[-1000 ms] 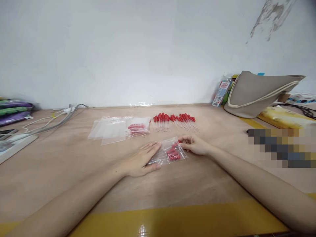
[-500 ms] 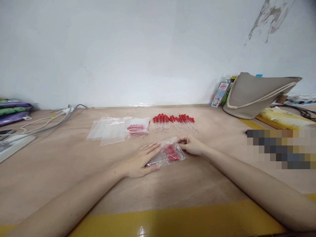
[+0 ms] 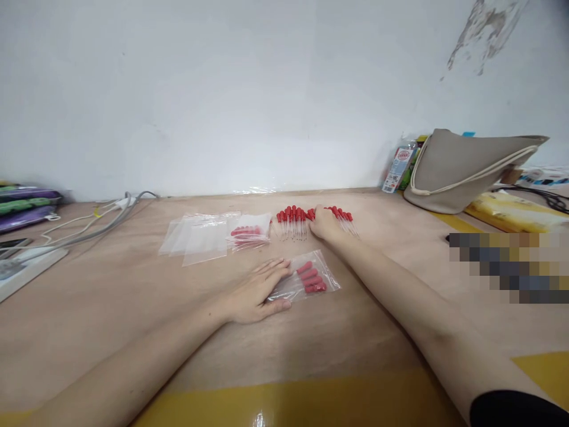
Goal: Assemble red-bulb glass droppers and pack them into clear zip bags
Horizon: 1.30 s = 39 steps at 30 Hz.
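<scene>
My left hand (image 3: 258, 289) lies flat with fingers stretched out on the near end of a clear plastic bag (image 3: 306, 279) that holds several red-capped droppers. My right hand (image 3: 324, 222) reaches far across the table and rests on a row of loose red-capped droppers (image 3: 296, 219); its fingers curl down onto them and are partly hidden, so whether it grips one is unclear. A second filled bag (image 3: 249, 231) lies left of the row, next to a pile of empty clear bags (image 3: 200, 237).
The wooden table (image 3: 133, 308) has a yellow strip along its near edge. A beige bag (image 3: 462, 169) and packets stand at the back right. Cables (image 3: 89, 225) and a white power strip (image 3: 26, 264) lie at the left, against a white wall.
My right hand let go of the bag's right end and moved away from me to the loose dropper row. The left hand stayed on the bag.
</scene>
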Tool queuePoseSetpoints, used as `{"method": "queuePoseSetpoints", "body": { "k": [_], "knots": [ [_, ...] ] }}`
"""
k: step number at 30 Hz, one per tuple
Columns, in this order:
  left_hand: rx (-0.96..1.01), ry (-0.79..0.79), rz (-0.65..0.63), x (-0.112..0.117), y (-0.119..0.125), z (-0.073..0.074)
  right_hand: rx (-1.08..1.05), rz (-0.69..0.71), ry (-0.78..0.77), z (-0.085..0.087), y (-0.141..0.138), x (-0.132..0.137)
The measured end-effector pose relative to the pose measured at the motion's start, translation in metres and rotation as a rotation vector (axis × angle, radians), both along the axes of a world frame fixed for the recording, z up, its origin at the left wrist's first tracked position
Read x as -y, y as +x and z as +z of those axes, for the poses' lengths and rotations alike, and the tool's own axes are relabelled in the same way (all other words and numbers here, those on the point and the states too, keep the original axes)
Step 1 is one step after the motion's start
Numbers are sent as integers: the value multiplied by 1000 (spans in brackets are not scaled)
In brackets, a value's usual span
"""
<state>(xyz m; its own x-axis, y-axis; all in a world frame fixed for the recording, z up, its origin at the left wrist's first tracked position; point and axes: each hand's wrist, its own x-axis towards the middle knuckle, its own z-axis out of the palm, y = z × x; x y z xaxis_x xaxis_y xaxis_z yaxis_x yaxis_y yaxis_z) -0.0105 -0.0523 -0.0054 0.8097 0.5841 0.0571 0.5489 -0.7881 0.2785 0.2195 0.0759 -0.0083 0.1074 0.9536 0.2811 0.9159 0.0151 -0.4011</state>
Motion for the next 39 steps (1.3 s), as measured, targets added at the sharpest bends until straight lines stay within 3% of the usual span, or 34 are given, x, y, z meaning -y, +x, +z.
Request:
{"method": "queuePoseSetpoints", "body": {
  "k": [4,8,11,16,20,26,33,39],
  "knots": [
    [5,6,-7,-1,0,-1,-13,-13,-25,4,-6,-1],
    [19,3,-1,-1,1,-1,-73,5,12,15,6,8],
    [10,10,-4,-1,1,0,-364,51,93,14,24,23],
    [-7,18,-10,-1,1,1,-861,24,66,-11,41,65],
    [-3,18,-2,-1,1,0,-1167,55,46,-20,33,93],
    [6,15,0,0,1,0,-1475,126,-82,-16,17,102],
    [7,7,1,1,1,0,-1496,184,-198,-16,17,110],
    [19,13,-12,1,1,2,-1318,419,-398,-16,24,109]
  ]
}}
